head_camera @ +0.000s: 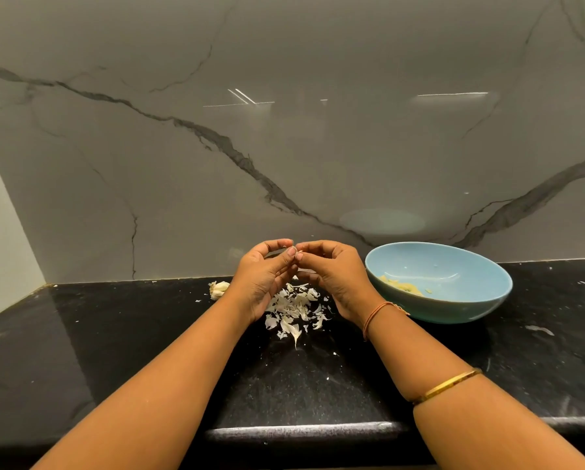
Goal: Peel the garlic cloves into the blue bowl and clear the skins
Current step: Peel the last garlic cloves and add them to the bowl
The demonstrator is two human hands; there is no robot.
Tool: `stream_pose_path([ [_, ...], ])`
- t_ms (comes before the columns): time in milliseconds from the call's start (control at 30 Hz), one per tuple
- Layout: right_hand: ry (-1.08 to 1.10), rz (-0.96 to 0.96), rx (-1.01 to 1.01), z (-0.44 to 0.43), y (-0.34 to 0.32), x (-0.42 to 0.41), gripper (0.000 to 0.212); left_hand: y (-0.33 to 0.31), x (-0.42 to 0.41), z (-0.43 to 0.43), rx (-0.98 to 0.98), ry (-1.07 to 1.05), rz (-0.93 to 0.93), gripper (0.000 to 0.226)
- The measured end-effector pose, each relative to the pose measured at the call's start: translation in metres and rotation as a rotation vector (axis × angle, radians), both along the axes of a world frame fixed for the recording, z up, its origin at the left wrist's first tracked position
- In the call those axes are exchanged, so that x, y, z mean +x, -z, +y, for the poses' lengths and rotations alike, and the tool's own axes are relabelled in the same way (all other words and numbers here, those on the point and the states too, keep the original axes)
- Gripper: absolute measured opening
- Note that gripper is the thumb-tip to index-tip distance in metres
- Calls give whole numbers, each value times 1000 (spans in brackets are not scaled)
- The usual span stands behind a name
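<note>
We see both hands raised together over the black counter (114,334), just in front of the marble wall (216,130). The left hand (267,276) and right hand (331,273) have curled fingers, and their fingertips meet on a small garlic clove (298,255), pinching it from both sides. The clove is so small that we cannot tell how much skin is left on it. Under the hands lies a pile of white skins (294,308). A piece of unpeeled garlic (219,288) sits just left of the left hand. The blue bowl (454,310) stands tilted to the right, near the right wrist, with peeled cloves (401,286) inside. The right arm wears a thread band (374,315) and a gold bangle (447,385).
</note>
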State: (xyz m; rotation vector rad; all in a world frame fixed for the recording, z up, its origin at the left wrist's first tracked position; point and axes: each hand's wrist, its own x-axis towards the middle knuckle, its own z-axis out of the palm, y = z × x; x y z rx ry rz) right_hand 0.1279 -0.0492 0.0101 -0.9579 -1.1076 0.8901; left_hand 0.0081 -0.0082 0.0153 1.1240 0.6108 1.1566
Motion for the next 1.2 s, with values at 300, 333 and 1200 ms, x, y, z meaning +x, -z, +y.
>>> stream_pose_path([
  [300, 47, -76, 23, -2, 0, 1, 8, 1, 2, 0, -7, -27, -9, 9],
  [333, 43, -82, 29, -3, 0, 1, 7, 1, 2, -1, 10, -29, 13, 11],
  [1200, 86, -134, 0, -3, 0, 0, 2, 5, 3, 0, 118, -200, 87, 23],
])
